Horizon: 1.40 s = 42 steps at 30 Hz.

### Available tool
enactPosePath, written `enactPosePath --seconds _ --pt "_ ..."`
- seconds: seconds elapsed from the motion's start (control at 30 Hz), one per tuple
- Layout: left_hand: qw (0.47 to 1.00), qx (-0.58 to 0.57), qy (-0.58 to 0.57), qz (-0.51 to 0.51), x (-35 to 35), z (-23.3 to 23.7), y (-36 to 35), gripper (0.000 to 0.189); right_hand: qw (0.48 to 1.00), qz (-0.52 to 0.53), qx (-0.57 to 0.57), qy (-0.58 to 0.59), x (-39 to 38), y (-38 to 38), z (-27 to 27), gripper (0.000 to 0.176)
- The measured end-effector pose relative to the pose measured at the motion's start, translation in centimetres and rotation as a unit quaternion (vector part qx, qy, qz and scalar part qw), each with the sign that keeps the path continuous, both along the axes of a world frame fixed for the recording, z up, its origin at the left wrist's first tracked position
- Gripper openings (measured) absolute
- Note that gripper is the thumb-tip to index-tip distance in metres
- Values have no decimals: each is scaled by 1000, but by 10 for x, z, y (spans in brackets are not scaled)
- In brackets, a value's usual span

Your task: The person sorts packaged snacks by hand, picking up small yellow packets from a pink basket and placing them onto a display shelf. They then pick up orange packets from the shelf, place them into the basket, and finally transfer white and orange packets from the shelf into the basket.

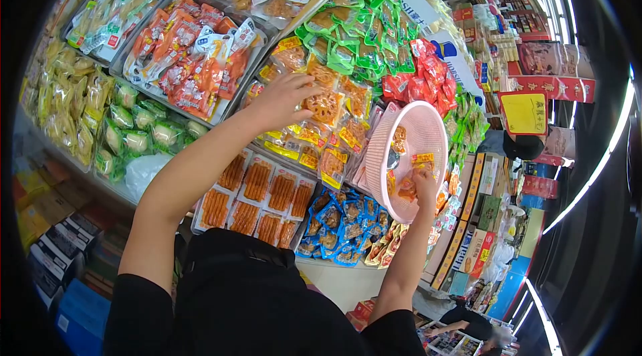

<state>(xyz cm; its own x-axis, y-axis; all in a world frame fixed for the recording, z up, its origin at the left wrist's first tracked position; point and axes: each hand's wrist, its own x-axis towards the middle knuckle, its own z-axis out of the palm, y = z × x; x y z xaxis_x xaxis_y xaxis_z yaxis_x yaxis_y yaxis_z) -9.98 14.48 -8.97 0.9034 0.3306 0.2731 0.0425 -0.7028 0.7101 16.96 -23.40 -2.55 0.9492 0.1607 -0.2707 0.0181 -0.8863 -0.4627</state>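
Observation:
My left hand (289,98) reaches over a pile of clear, yellow-labelled packets of sliced lotus root (326,109). Its thumb and fingers are apart, the tips right at the edge of one packet. On the right, a pink plastic basket (378,148) sits tilted on the goods, with a few packets inside. My right hand (424,184) is inside it, fingers closed on a yellow-labelled snack packet (422,159). Another packet (406,189) lies by that hand, and one more (399,139) rests against the basket's inner wall.
Green packets (364,25) and red packets (422,75) lie beyond the lotus packets. Orange packets (190,55) fill a tray at left. Nearer me are trays of brown sticks (257,182) and blue packets (341,225). A yellow sign (523,114) hangs at right. Another person (468,322) stands at lower right.

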Motion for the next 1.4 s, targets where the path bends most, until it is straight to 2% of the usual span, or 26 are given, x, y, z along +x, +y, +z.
enactPosePath --seconds 0.07,0.1,0.17,0.2,0.27,0.3,0.37,0.4,0.47,0.5,0.57,0.6,0.67,0.73,0.83,0.9,0.93,1.0,1.03,1.1,1.13,1.2,1.3,1.33,1.4 --pt "1000 -1 0 0 0 1 0 50 992 70 -31 -104 7 -16 -4 21" --pt "1000 -3 1 -1 0 0 0 50 992 70 -31 -104 7 -20 -4 21" --pt "1000 1 0 1 0 0 0 51 996 34 67 -51 7 -25 -2 20" --pt "1000 5 -2 2 1 -1 0 51 996 33 66 -52 6 -25 0 20" --pt "1000 2 -2 0 1 0 -1 51 989 50 69 -123 0 -21 -1 16" --pt "1000 0 -1 -2 0 1 0 51 989 50 70 -122 -3 -18 1 16" --pt "1000 1 -1 -2 0 1 -1 51 981 38 163 -100 -10 -9 7 11" --pt "1000 0 -3 -2 0 1 -1 52 981 37 164 -100 -16 1 12 11" --pt "1000 1 0 -5 0 2 0 52 953 19 284 -106 -29 23 20 9" --pt "1000 2 3 -6 0 2 0 52 953 18 285 -106 -32 30 23 9" --pt "1000 2 -10 2 0 1 0 50 910 62 381 -154 -38 45 32 8" --pt "1000 0 -23 10 0 1 0 49 909 62 381 -154 -49 60 42 8" --pt "999 17 -30 27 0 3 -2 47 871 120 457 -137 -78 91 63 9" --pt "998 34 -36 44 1 6 -1 46 885 120 436 -108 -96 103 69 10" --pt "995 38 -82 47 2 8 1 46 887 197 413 -61 -120 131 59 8" --pt "991 -78 -112 -16 3 10 1 48 877 254 405 -42 -134 153 50 8" --pt "991 -78 -111 -17 1 14 1 48 881 272 386 -36 -138 160 44 9" --pt "978 -198 -1 -60 -6 38 1 49 885 289 365 -30 -149 175 32 9" --pt "978 -198 0 -61 -5 36 -1 49 876 288 388 0 -156 181 25 9" --pt "948 -308 -49 -60 -3 29 -4 45 866 285 410 29 -165 191 14 10" --pt "948 -307 -49 -60 -1 26 -3 45 864 289 411 39 -167 195 9 10" --pt "900 -422 -35 -104 1 25 1 40 862 293 411 49 -167 198 4 10" --pt "871 -485 -3 -82 -3 34 6 38 881 295 365 61 -169 201 9 15" --pt "871 -485 -4 -80 -1 32 7 38 884 277 375 27 -167 199 17 17" --pt "887 -460 -40 -16 3 25 7 38 890 232 392 -35 -157 191 32 19"
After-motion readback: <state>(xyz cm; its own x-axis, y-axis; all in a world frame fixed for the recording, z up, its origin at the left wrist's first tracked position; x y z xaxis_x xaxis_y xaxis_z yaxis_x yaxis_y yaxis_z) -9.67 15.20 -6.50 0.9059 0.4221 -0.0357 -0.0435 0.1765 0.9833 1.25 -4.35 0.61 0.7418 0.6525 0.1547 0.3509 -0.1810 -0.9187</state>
